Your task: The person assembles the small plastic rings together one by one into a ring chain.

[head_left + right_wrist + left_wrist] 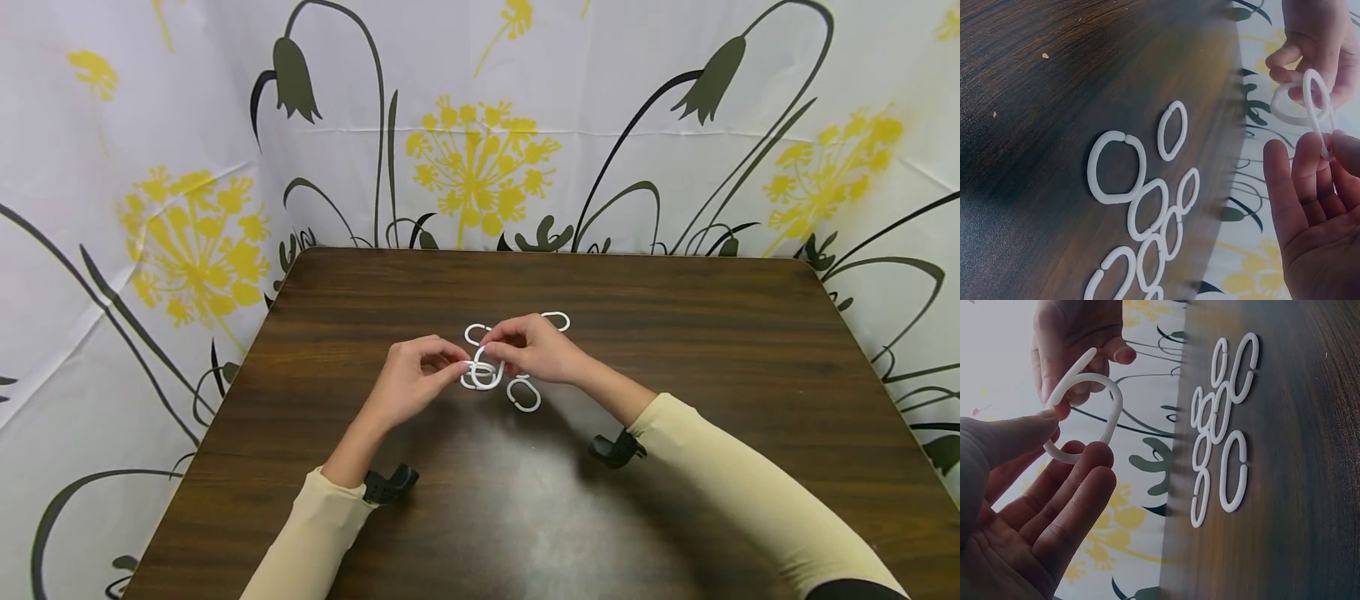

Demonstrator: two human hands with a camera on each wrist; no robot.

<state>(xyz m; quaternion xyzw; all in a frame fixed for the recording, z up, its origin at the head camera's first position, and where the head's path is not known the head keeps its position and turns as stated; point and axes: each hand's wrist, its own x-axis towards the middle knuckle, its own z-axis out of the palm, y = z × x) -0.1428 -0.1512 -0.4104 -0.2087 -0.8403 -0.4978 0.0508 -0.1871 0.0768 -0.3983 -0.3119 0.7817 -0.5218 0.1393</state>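
My left hand (412,377) pinches a white oval plastic curtain ring (1116,403) between thumb and fingers. Opposite it, my right hand (546,350) pinches a second white curtain ring (1309,94) in its fingertips. These two rings cross one another in the air above the table; whether they are fully linked I cannot tell. Below the hands lie several more white rings, one a loose ring (523,395) with a small gap in its side. In the left wrist view, another gapped ring (1224,475) lies apart from a cluster of touching or overlapping rings (1202,450).
The dark wood-grain table (360,292) has its far edge against a white curtain (585,167) printed with yellow and grey-green flowers. One ring (562,316) lies beyond the right hand. Each wrist carries a black camera band (618,450).
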